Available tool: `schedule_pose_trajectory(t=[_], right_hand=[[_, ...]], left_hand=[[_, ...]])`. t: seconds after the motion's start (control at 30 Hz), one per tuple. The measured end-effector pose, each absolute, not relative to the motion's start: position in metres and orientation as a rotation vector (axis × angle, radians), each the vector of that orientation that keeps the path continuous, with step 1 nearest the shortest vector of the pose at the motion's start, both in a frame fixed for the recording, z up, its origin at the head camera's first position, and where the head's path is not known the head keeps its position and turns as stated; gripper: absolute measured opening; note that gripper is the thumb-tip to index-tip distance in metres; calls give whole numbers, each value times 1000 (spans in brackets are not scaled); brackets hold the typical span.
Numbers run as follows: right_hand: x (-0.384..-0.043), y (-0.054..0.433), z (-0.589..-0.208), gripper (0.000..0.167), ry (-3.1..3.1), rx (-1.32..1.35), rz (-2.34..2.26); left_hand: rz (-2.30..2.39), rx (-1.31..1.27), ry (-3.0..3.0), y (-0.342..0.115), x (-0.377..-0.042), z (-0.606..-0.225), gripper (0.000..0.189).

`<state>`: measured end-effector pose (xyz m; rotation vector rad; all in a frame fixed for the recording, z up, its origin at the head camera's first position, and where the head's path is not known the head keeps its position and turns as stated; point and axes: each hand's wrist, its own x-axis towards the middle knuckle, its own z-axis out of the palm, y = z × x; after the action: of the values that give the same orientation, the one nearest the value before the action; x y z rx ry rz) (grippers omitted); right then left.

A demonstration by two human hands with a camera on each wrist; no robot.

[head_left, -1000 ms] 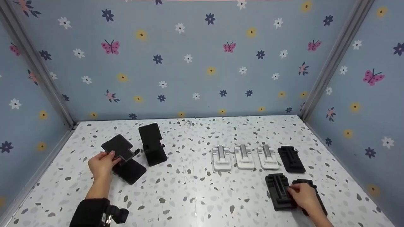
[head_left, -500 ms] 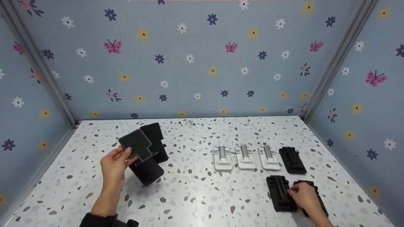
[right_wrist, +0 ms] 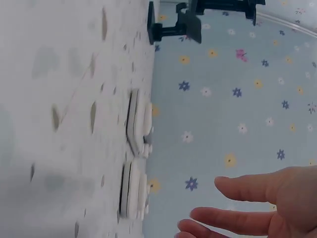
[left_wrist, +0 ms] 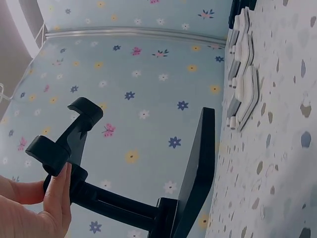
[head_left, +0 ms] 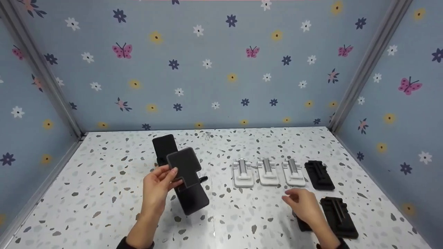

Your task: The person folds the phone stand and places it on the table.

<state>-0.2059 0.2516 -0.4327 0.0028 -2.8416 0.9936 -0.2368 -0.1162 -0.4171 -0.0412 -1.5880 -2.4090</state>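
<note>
My left hand [head_left: 157,188] grips an unfolded black phone stand [head_left: 186,167] by its upper plate, holding it tilted above the table. In the left wrist view, the fingers [left_wrist: 58,201] pinch near the joint behind the cradle, and the stand's arm [left_wrist: 116,202] runs to a flat base [left_wrist: 198,168]. Behind it another unfolded black phone stand [head_left: 165,147] stands on the table, partly hidden. My right hand [head_left: 304,206] holds nothing, its thumb and fingers apart in the right wrist view. Beneath it lies a folded black phone stand [head_left: 303,226], mostly covered by the hand.
Three folded white phone stands [head_left: 243,175] lie in a row right of the middle. At the row's right end is a folded black stand [head_left: 319,175], with another folded black stand [head_left: 340,218] nearer the front. Flowered panels [head_left: 221,69] wall the speckled table [head_left: 221,221] at back and sides.
The left hand has carried the unfolded black stand rightward to the front of the standing one. My right hand has left the folded black stands' gap, moving left and up.
</note>
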Motion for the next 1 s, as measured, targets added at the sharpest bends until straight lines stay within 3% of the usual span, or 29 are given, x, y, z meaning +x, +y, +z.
schedule_pose_trajectory(t=[0.13,0.43,1.0], right_hand=[[-208,227,-433,20,-2846,213,1156],[-215,186,-435,31,-2822,551,1482],[-222,156,-450,35,-2738,390,2342]], left_hand=[[-2419,20,-1681,-91,-218,-392,19],[-2500,-19,-1733,-61,-211,-392,19],[-2582,-172,-1746,-34,-208,-397,23]])
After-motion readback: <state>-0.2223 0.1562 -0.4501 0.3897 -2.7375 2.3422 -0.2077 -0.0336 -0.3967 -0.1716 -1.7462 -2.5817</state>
